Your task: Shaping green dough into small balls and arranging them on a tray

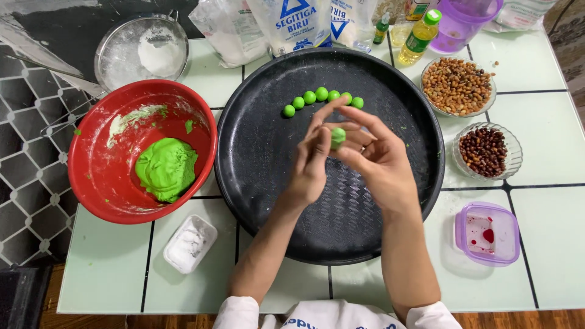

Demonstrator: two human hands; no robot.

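Hands: left hand (309, 163) and right hand (373, 159) hold 1 green ball (337, 136) between them.
Tray (268, 158): 6 green balls (323, 97) in a row.

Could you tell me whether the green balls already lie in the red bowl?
No, the green balls lie in a row on the black tray.

I see a bright green dough ball (337, 136) over a round black tray (256, 152) with a woven embossed pattern, where six matching green balls (322, 97) sit. A red plastic bowl (97, 176) holds a green dough lump (166, 168), streaked white with flour. The pale mint tabletop (548, 146) carries dark grid lines.
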